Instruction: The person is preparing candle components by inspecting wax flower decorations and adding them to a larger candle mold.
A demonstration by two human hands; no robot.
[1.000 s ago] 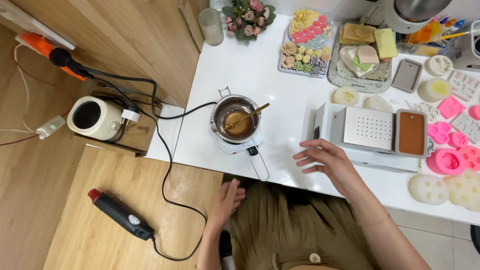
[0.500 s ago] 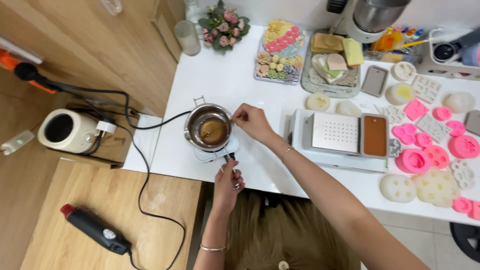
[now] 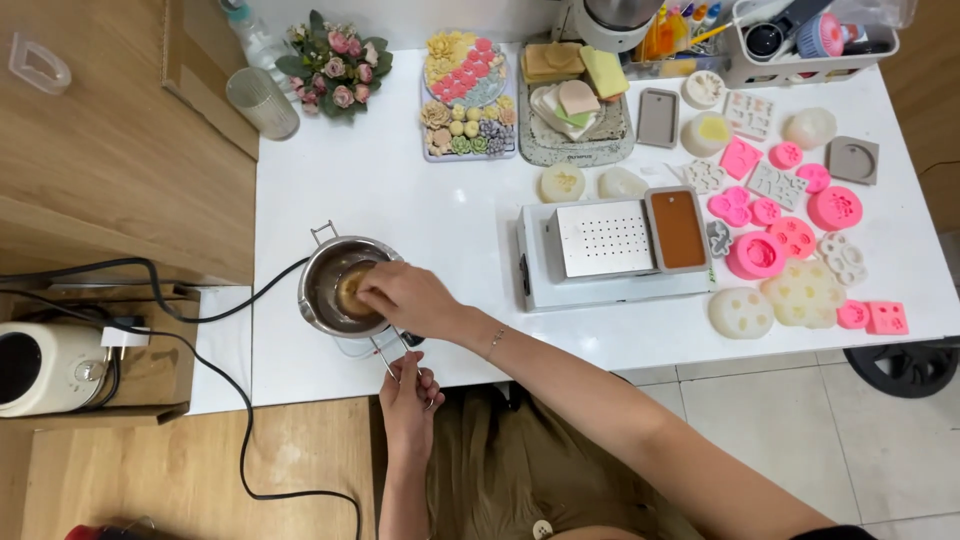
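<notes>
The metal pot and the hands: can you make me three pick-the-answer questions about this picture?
1. Where is the right hand?
A. over the metal pot
B. on the pink moulds
C. on the floor

2. What colour is the table?
A. black
B. white
C. green

3. What is the left hand doing?
A. resting flat on the floor
B. holding the flowers
C. gripping the pot's wire handle

Answers: 1 A, the fingers reach into the pot's mouth. 2 B, the bare top shows white all around the pot. 3 C, its fingers close around the thin handle at the table's near edge.
</notes>
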